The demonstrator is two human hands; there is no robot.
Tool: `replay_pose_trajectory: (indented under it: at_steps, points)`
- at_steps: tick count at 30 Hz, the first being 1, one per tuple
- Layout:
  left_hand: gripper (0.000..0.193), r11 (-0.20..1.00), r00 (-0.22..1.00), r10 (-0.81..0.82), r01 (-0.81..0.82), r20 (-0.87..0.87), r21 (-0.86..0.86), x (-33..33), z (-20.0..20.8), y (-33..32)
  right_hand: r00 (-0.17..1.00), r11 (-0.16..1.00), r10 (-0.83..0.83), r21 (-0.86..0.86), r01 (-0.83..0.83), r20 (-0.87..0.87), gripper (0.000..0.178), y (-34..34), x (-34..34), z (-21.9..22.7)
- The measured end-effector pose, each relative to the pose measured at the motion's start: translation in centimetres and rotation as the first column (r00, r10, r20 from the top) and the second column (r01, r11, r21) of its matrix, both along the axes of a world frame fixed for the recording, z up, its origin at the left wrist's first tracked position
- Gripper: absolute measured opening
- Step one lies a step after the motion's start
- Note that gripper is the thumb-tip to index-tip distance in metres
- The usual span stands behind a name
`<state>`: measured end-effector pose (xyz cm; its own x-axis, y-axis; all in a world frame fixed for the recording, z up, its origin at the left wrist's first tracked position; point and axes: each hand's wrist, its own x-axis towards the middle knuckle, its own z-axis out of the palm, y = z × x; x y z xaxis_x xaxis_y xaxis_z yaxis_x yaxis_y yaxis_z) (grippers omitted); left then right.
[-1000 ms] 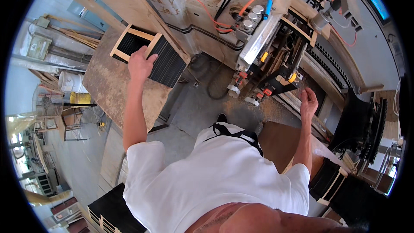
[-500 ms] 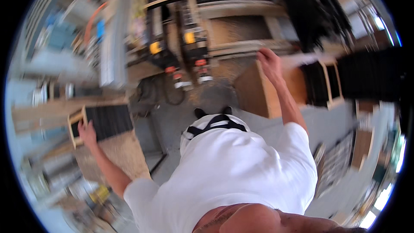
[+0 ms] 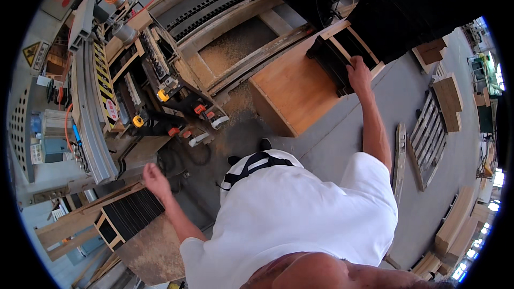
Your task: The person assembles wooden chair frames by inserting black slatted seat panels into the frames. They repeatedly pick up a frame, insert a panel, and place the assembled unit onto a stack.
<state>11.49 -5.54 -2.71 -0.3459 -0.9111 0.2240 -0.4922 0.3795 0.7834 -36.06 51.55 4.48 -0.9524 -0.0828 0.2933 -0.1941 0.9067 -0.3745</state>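
My right hand is at the near edge of a light wooden frame with black inside it, fingers closed on its rim. That frame is at the end of a row of black pieces on an orange-brown wooden box. My left hand is in the air with loosely bent, parted fingers and nothing visible in it. Just below it, a stack of black-filled frames with pale wooden ends sits on a brown board.
Ahead on the left is a machine with yellow-and-black striped edging and clamps with yellow knobs. Sawdust covers its bed area. A slatted pallet and stacked boards are on the right floor.
My left hand has come off the stack of black-filled frames at left. My right hand has moved right and down, onto the pale frame. The whole view has turned.
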Motion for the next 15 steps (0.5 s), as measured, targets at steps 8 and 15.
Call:
replay_pose_trajectory:
  at_steps: [8,15]
  points:
    - [0.031,0.944,0.961,-0.252,0.269,-0.11,0.192,-11.0,0.7,2.7,1.0,0.965,0.019,-0.261,-0.023,-0.018,0.027,1.3,0.5,-0.2]
    - [0.032,0.916,0.947,-0.173,0.256,-0.271,0.31,-16.8,1.6,-3.3,0.995,0.912,0.078,-0.398,-0.096,-0.061,0.026,-4.1,2.6,4.9]
